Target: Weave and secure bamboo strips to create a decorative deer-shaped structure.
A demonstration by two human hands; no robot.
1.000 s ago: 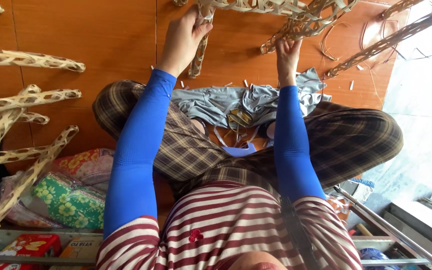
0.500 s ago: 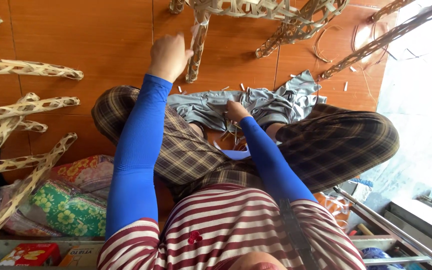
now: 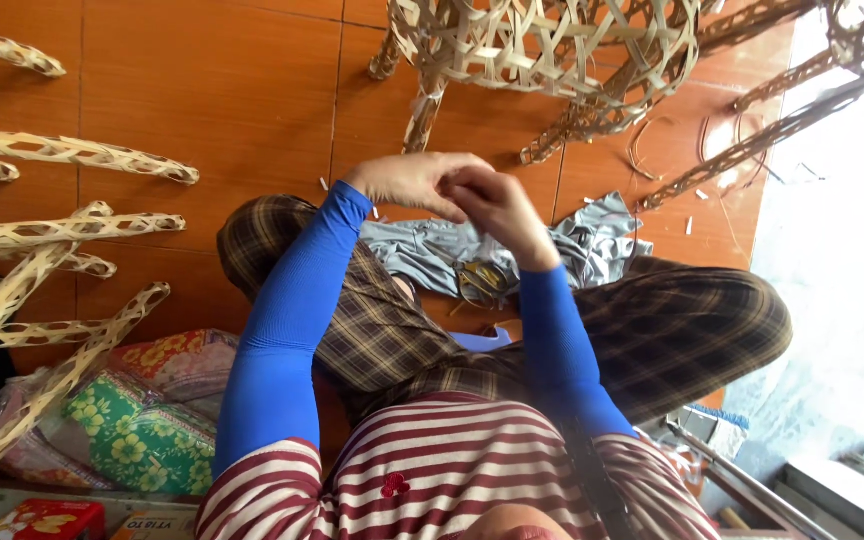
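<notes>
Near the middle of the frame we bring our left hand (image 3: 414,183) and right hand (image 3: 497,205) together, touching, fingers curled; whether they pinch anything we cannot tell. Just above them, at the upper centre, sits the woven bamboo basket frame (image 3: 552,45) on the orange tiled floor (image 3: 212,90). Below the hands a grey cloth (image 3: 432,255) lies between our plaid-trousered knees. Loose woven strips (image 3: 62,150) spread along the left edge.

Home weaving workshop: woven bamboo frames (image 3: 72,150) on tiled floor (image 3: 222,90).
</notes>
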